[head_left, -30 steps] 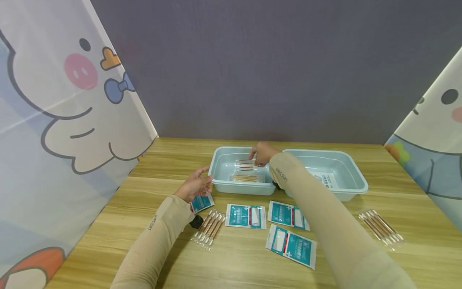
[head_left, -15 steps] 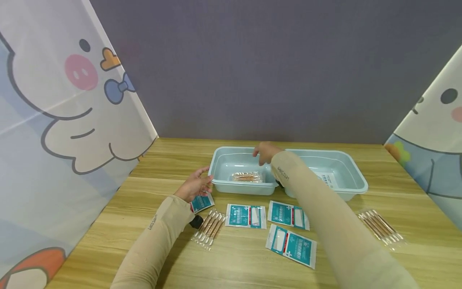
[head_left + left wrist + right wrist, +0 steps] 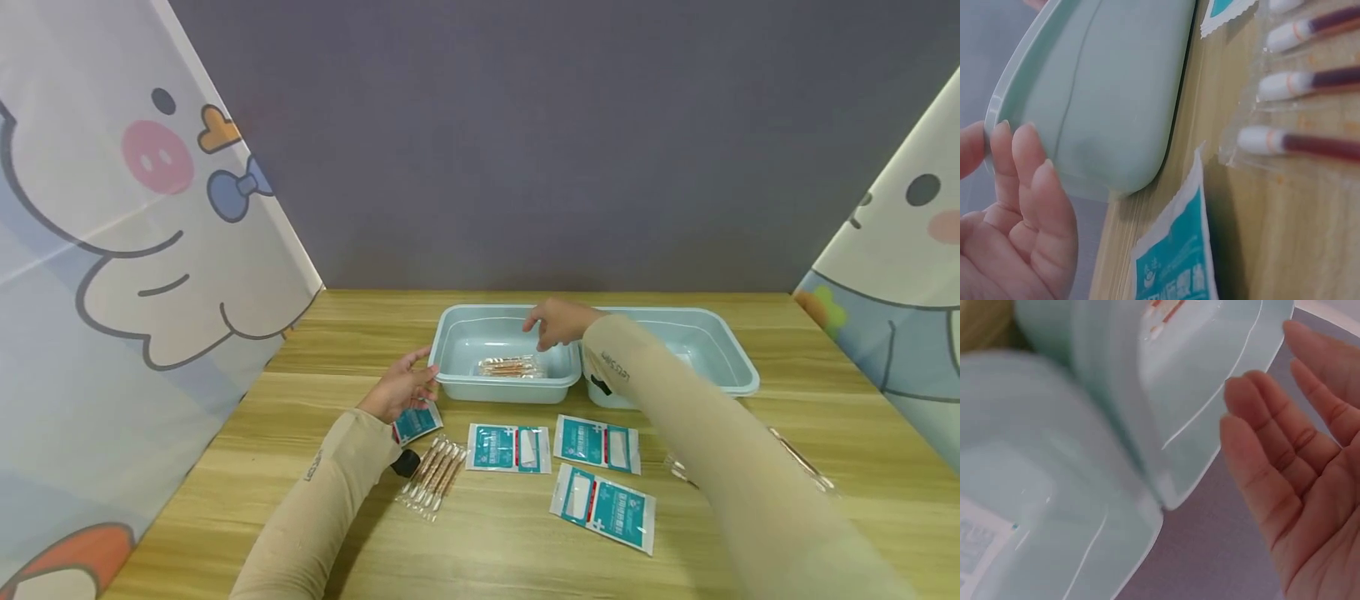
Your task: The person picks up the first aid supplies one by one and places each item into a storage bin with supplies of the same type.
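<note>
My left hand (image 3: 399,389) holds the rim of the left light-blue plastic tub (image 3: 510,390) at its near left corner. In the left wrist view, the thumb and fingers (image 3: 1005,147) lie on either side of the rim. A clear pack of cotton swabs (image 3: 512,367) lies inside this tub. Over its right side hovers my right hand (image 3: 558,322), with loosely bent fingers and nothing in them. The right wrist view shows this hand's fingertips (image 3: 1238,440) apart from each other. The right tub (image 3: 712,342) stands beside it, partly behind the sleeve.
Teal-and-white packets (image 3: 510,448) lie on the wooden table (image 3: 337,333) before the tubs. One packet (image 3: 415,422) is partly under my left hand. A brown-stemmed swab pack (image 3: 432,475) lies near my left wrist; another (image 3: 801,460) is partly hidden by my right sleeve.
My right hand has let go of a swab pack, which now lies with the pack in the left tub. It has risen slightly and moved right. My left hand stays at the rim.
</note>
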Action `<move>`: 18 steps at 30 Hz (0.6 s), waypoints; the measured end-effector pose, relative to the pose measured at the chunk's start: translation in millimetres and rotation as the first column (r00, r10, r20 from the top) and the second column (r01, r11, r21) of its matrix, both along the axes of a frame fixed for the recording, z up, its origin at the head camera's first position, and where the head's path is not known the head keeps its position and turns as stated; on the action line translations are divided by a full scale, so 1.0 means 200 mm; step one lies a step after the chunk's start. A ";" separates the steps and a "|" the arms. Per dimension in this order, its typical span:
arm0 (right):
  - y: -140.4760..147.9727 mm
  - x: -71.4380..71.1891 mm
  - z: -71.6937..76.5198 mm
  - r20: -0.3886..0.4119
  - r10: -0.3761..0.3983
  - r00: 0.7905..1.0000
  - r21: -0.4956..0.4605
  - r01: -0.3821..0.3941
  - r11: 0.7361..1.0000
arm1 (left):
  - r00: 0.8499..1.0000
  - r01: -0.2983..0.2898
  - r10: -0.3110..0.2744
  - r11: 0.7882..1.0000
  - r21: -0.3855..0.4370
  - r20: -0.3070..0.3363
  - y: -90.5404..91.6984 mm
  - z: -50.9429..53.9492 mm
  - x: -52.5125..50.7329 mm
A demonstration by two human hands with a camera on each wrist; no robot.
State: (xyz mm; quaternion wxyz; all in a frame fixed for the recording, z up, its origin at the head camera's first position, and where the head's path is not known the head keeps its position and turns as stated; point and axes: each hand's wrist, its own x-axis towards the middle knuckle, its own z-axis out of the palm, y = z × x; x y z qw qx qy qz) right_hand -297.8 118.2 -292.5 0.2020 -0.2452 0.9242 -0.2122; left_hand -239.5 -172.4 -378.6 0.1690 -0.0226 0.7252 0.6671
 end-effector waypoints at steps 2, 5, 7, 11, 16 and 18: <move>0.04 0.02 0.00 -0.018 0.028 0.999 -0.016 -0.029 0.999 | 1.000 0.006 -0.006 1.000 0.007 0.000 0.00 0.00 0.00; 0.10 0.05 0.01 -0.042 0.049 0.998 -0.040 -0.051 0.998 | 1.000 0.007 -0.007 1.000 0.016 -0.002 0.00 0.00 0.00; 0.14 0.07 0.01 -0.058 0.057 0.997 -0.055 -0.061 0.997 | 1.000 0.012 -0.012 1.000 0.023 -0.004 -0.01 0.01 0.00; 0.23 0.12 0.00 -0.086 0.057 0.995 -0.065 -0.063 0.996 | 1.000 0.014 -0.014 0.999 0.030 0.005 -0.01 0.01 0.00; 0.32 0.17 -0.02 -0.098 0.069 0.993 -0.080 -0.077 0.994 | 1.000 0.014 -0.015 0.999 0.038 0.017 -0.01 0.00 0.00; 0.35 0.19 -0.02 -0.083 0.072 0.994 -0.082 -0.079 0.994 | 1.000 0.019 -0.019 0.999 0.043 0.016 -0.01 0.00 0.00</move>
